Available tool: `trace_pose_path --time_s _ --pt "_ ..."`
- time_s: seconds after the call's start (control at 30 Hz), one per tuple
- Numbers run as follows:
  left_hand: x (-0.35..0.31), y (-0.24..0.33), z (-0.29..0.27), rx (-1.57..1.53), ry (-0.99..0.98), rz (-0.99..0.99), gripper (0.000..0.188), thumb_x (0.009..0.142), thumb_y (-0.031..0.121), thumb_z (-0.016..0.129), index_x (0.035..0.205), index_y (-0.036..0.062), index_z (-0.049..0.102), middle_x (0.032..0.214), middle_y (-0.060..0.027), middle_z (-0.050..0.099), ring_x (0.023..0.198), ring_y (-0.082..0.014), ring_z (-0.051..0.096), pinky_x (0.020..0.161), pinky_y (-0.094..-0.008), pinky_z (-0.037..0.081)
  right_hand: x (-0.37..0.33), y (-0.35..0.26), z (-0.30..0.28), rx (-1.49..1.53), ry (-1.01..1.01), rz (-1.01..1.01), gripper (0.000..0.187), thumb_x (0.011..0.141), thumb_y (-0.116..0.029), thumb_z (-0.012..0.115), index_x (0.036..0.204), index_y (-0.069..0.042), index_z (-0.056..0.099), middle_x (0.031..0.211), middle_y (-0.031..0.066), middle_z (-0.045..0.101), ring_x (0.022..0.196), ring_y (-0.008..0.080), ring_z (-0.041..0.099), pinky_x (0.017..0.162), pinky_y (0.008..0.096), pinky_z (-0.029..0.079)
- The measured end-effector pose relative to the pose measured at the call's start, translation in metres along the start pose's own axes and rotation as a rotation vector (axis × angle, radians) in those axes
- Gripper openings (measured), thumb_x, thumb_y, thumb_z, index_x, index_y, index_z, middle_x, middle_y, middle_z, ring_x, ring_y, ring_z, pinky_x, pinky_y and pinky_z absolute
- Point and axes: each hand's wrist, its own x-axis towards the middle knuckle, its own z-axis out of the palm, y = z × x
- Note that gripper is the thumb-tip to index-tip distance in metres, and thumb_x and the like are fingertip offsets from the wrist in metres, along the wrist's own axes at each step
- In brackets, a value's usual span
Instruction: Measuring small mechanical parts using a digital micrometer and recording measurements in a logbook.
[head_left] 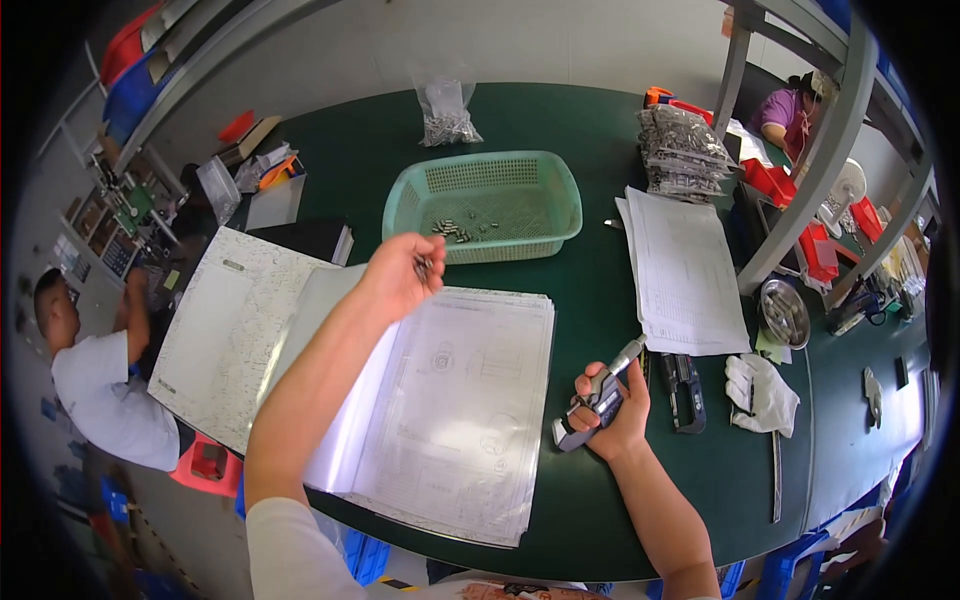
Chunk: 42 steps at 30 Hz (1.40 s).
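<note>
My left hand [397, 276] is curled closed over the near left corner of a light green plastic basket [510, 248]. Small metal parts [421, 266] peek out between its fingers; their exact shape is hidden. Inside the basket lie more small silvery cylindrical pieces [453, 232], gathered mostly at its left. My right hand [625, 425] grips a micrometer [604, 394], its thimble pointing up and away, its frame toward the drawing. Between my arms an open binder shows a technical drawing [455, 400] in a clear sleeve.
Bagged metal parts [684, 150] are stacked at the back right, above paper sheets [688, 270]. Right of the micrometer lie a dark caliper-like tool [683, 393], a white glove [762, 393] and a metal bowl [783, 313]. A clear bag [447, 112] stands behind the basket. Other people sit left and far right.
</note>
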Motion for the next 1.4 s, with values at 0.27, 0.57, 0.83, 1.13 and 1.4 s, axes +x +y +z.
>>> trace_pose_path --time_s 0.27,0.57,0.83,1.13,1.4 --pt "0.165 0.018 0.006 0.702 0.089 0.077 0.019 0.071 -0.001 0.045 0.088 0.0008 0.053 0.070 -0.0045 0.048 0.057 -0.0126 0.047 0.048 -0.0253 0.041 0.005 0.003 -0.003 0.068 -0.087 0.125 0.066 0.079 -0.062 0.024 0.090 -0.003 0.052 0.077 0.0149 0.053 0.044 0.0206 0.040 0.046 0.0317 0.034" --pt "0.208 0.008 0.023 0.709 0.162 -0.068 0.027 0.076 0.015 0.051 0.100 0.0033 0.048 0.100 -0.0125 0.046 0.087 -0.0285 0.050 0.069 -0.0426 0.048 0.003 -0.001 -0.003 0.132 -0.037 0.113 0.067 0.079 -0.062 0.024 0.089 -0.001 0.051 0.076 0.0139 0.054 0.044 0.0201 0.041 0.045 0.0315 0.036" --pt "0.162 0.025 0.009 1.746 0.067 -0.306 0.049 0.068 0.027 0.065 0.105 0.0020 0.047 0.096 -0.0147 0.052 0.080 -0.0284 0.054 0.061 -0.0427 0.048 0.005 0.006 -0.001 0.114 -0.041 0.109 0.065 0.080 -0.060 0.023 0.089 -0.002 0.051 0.076 0.0136 0.054 0.044 0.0198 0.041 0.045 0.0314 0.036" --pt "0.198 0.007 -0.031 1.809 -0.160 0.323 0.016 0.065 0.013 0.061 0.074 0.0000 0.058 0.064 -0.0093 0.056 0.059 -0.0174 0.050 0.054 -0.0345 0.042 0.013 0.001 0.001 0.068 -0.010 0.098 0.065 0.080 -0.062 0.021 0.091 -0.004 0.050 0.074 0.0111 0.055 0.041 0.0168 0.043 0.042 0.0311 0.038" --pt "0.312 -0.023 -0.016 1.774 -0.482 0.322 0.018 0.076 0.009 0.051 0.090 0.0005 0.056 0.077 -0.0119 0.058 0.064 -0.0179 0.052 0.055 -0.0309 0.044 0.038 0.021 -0.014 0.095 -0.098 0.084 0.062 0.078 -0.064 0.020 0.086 -0.010 0.050 0.064 0.0058 0.054 0.036 0.0124 0.039 0.036 0.0281 0.034"
